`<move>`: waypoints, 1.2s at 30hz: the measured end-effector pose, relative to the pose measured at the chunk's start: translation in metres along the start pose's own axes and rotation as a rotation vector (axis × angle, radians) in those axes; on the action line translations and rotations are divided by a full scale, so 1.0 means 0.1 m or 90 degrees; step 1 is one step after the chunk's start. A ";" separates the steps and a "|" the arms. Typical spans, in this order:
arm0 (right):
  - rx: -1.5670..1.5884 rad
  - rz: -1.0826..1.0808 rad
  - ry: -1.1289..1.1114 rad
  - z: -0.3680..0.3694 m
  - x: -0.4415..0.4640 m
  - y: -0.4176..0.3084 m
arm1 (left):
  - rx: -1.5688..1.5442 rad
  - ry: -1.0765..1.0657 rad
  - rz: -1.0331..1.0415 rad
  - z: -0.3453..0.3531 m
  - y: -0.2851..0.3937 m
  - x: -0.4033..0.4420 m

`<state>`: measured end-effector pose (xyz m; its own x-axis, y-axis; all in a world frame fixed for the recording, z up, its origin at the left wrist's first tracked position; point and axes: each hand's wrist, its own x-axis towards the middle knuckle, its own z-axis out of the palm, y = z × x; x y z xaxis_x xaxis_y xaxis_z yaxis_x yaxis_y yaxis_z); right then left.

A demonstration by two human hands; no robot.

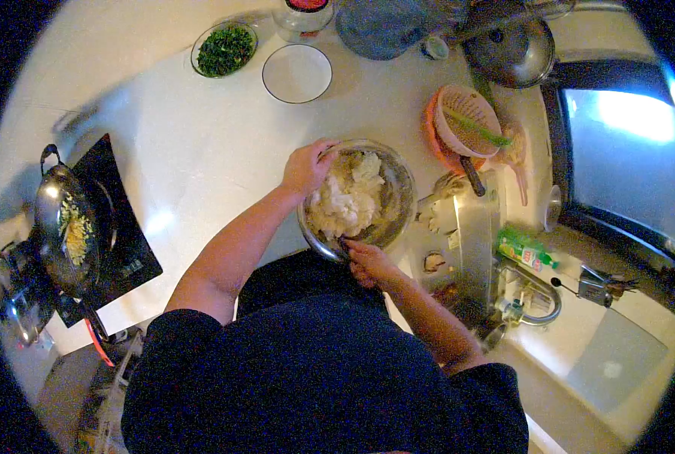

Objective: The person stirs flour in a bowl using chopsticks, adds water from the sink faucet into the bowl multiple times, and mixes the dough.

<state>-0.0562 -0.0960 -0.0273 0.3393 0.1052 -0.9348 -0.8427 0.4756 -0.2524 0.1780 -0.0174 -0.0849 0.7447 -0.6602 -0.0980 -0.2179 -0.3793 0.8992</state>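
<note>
A round metal bowl [402, 198] with pale, lumpy dough [346, 198] inside is at the counter's front edge, close to my body. My left hand [307, 168] grips the bowl's upper left rim, fingers over the edge. At the bowl's lower rim, my right hand [369, 265] is closed round a dark handle; the rest of that utensil is hidden by the dough and the rim.
On the left, a wok [46, 219] with chopped pale bits stands by a black cooktop [137, 246]. Chopped greens [225, 50] and a white plate [297, 73] lie at the back. Rightward are a colander [480, 106], sink faucet [542, 314] and green bottle [525, 248].
</note>
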 end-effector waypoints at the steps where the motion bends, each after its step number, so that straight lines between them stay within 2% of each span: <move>1: 0.032 -0.010 -0.009 0.00 0.05 0.05 | 0.000 0.001 -0.001 -0.01 0.01 0.01; 5: 0.099 -0.070 -0.023 0.04 -0.09 0.11 | 0.003 0.003 -0.030 -0.01 0.02 0.01; 8: 0.086 -0.080 0.026 0.01 -0.34 0.00 | -0.019 0.026 -0.022 0.03 -0.03 0.01; 11: -0.076 -0.163 0.121 -0.18 -0.44 0.04 | -0.025 0.047 0.003 0.04 -0.03 -0.02; 15: -0.283 -0.193 0.222 -0.36 -0.59 -0.20 | 0.003 0.051 0.006 0.07 -0.08 -0.02; 16: -0.458 -0.180 0.259 -0.41 -0.64 -0.34 | 0.016 0.050 0.003 0.06 -0.08 -0.01; 19: -0.794 -0.300 0.388 -0.57 -0.61 -0.53 | -0.006 0.046 0.001 0.03 -0.04 -0.04; 21: -0.862 -0.255 0.422 -0.60 -0.59 -0.63 | -0.007 0.042 -0.015 0.02 -0.01 -0.05; 23: -0.909 -0.270 0.453 -0.59 -0.51 -0.68 | -0.012 0.051 -0.021 0.02 0.00 -0.06; 26: -1.037 -0.135 0.458 -0.27 -0.38 -0.92 | -0.015 0.070 -0.027 0.07 -0.03 -0.07; 29: -0.984 -0.175 0.375 -0.10 -0.21 -1.12 | -0.014 0.076 -0.048 0.10 -0.02 -0.09; 32: -0.981 -0.130 0.393 -0.24 0.21 -0.77 | -0.028 0.099 -0.053 0.05 0.09 -0.13; 34: -0.876 -0.298 0.314 -0.10 0.09 -0.48 | -0.005 0.101 -0.050 0.04 0.09 -0.13; 36: -0.713 -0.198 0.382 -0.11 0.05 -0.14 | -0.009 0.087 -0.065 0.01 0.11 -0.14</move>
<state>-0.0468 -0.1117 -0.0313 0.5882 -0.4178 -0.6924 -0.7501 -0.6018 -0.2741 0.1647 -0.0128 -0.0742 0.8415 -0.5239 -0.1319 -0.1276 -0.4300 0.8938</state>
